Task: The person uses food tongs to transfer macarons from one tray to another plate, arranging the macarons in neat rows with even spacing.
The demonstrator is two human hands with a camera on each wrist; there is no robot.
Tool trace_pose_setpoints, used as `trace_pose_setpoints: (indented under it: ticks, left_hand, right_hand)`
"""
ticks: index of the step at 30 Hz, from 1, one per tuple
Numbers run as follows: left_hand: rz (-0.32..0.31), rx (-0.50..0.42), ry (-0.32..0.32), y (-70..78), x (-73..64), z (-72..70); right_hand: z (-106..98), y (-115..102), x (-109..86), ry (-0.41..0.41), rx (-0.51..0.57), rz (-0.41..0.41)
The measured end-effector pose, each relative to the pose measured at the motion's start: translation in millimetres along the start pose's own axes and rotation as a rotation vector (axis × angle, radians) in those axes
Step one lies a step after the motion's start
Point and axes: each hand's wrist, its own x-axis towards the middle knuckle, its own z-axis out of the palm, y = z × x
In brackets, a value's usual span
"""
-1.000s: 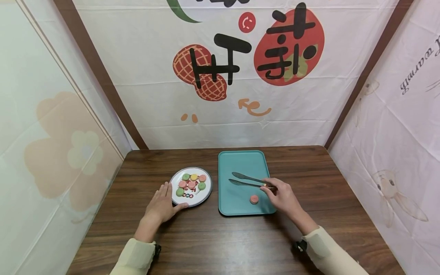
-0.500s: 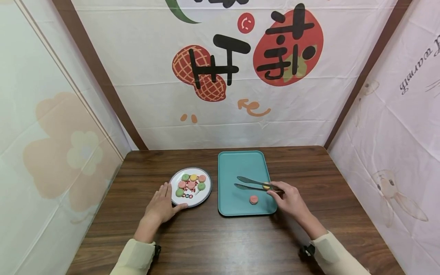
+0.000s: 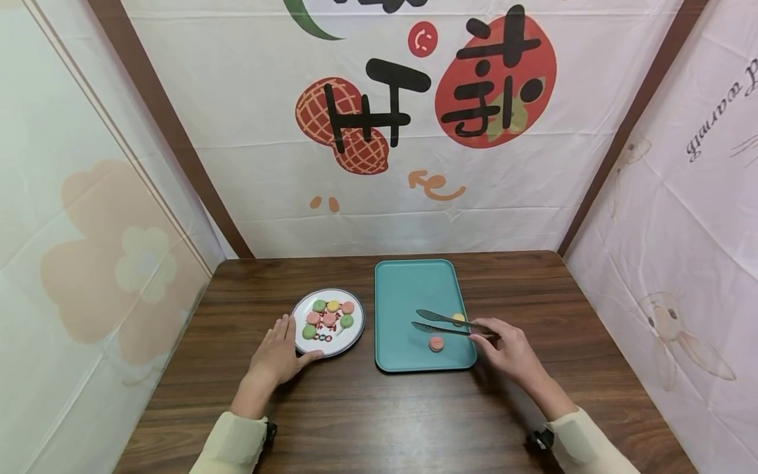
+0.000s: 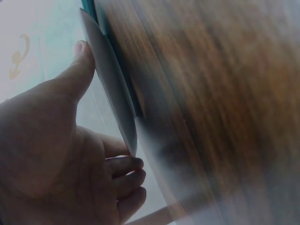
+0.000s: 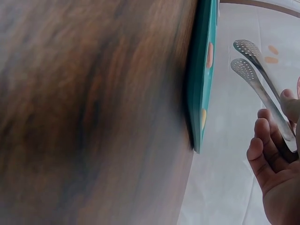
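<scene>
My right hand (image 3: 508, 347) holds metal tongs (image 3: 447, 324) between thumb and fingers, above the right side of a teal tray (image 3: 408, 280). The tongs' arms stand apart with nothing between their perforated tips, as the right wrist view also shows. Below them on the tray are a pink macaron (image 3: 436, 343) and a yellow macaron (image 3: 458, 319), the latter partly behind the tongs in the head view. My left hand (image 3: 276, 352) rests against the near left rim of a white plate (image 3: 346, 342), fingers straight and thumb along the front edge. Several green, pink and yellow macarons (image 3: 329, 319) lie on the plate.
The brown wooden table (image 3: 379, 421) carries the plate on the left and the tray to its right, with a narrow gap between them. Printed white cloth (image 3: 266, 217) hangs behind the table and at both sides.
My right hand has drawn the tongs to the right and slightly toward me. The yellow macaron has come into view on the tray, apart from the tongs. My left hand has stayed at the plate.
</scene>
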Motion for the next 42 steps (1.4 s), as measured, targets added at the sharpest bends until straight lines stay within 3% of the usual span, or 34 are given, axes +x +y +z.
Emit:
trace_pose_setpoints:
  ticks: [28,42]
  left_hand:
    - [0.001,0.01,-0.01,-0.9,0.5,-0.1]
    - [0.001,0.006,-0.006,-0.5,1.0,-0.1]
  right_hand:
    - [-15,9,-24.8,-0.032,-0.06,-0.029]
    - [-18,13,-31.0,-0.059,-0.042,0.01]
